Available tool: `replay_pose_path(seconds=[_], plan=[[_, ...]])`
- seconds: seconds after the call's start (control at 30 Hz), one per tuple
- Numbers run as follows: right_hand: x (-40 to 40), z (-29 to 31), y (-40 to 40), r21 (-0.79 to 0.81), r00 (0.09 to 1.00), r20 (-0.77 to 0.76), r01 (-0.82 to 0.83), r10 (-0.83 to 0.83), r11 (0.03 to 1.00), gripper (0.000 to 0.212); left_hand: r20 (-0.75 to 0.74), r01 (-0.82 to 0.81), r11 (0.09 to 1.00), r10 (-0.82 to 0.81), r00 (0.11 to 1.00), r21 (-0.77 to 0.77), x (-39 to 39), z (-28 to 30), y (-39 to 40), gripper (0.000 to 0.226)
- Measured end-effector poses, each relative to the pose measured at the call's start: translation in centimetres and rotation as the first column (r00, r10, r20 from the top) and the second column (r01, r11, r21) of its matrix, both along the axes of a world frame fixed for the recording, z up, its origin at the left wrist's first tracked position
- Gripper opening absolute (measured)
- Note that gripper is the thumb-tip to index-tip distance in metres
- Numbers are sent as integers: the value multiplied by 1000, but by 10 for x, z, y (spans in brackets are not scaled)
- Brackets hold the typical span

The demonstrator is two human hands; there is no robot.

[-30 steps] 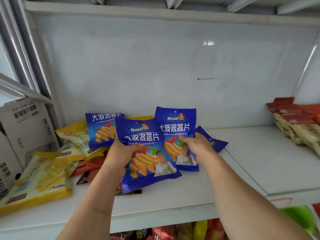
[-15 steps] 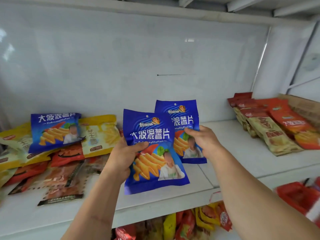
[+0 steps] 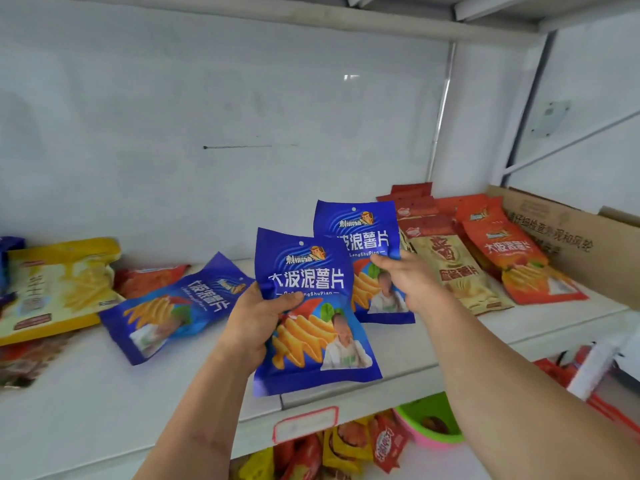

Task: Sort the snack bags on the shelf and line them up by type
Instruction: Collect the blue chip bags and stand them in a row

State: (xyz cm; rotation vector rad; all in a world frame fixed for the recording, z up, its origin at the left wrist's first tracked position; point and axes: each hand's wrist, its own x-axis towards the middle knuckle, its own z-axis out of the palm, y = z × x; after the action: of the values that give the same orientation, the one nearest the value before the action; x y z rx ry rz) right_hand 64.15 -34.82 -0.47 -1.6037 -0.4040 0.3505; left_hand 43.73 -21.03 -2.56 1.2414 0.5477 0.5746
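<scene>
Both hands are closed on snacks above the white shelf's (image 3: pixel 104 403) front edge: the left hand (image 3: pixel 254 323) grips a blue foil chip bag (image 3: pixel 311 327), the right hand (image 3: pixel 407 282) pinches a second blue chip bag (image 3: pixel 360 233) just behind it. A third blue bag (image 3: pixel 166 310) lies flat toward the left end, and red and beige bags (image 3: pixel 460 268) lie toward the right end.

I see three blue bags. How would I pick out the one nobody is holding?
Start at the white shelf and look left of the left hand. The loose blue chip bag lies flat and tilted, in front of a red bag. The other two blue bags are held upright in the hands.
</scene>
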Motion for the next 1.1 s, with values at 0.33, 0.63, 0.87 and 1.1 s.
replay_pose_path(seconds=[0.33, 0.63, 0.87, 1.1], plan=[[79, 0, 27, -38, 1000, 21, -8, 9, 999, 28, -19, -22, 998, 23, 1000, 58, 68, 5, 15, 34], [123, -12, 67, -79, 994, -3, -109, 109, 991, 29, -78, -66, 997, 70, 994, 43, 110, -8, 38, 35], [151, -27, 86, -113, 989, -119, -105, 92, 988, 48, -153, -92, 995, 95, 984, 26, 147, -26, 40, 37], [164, -25, 94, -151, 989, -118, -110, 92, 982, 50, -203, -186, 971, 215, 955, 150, 189, -37, 36, 39]])
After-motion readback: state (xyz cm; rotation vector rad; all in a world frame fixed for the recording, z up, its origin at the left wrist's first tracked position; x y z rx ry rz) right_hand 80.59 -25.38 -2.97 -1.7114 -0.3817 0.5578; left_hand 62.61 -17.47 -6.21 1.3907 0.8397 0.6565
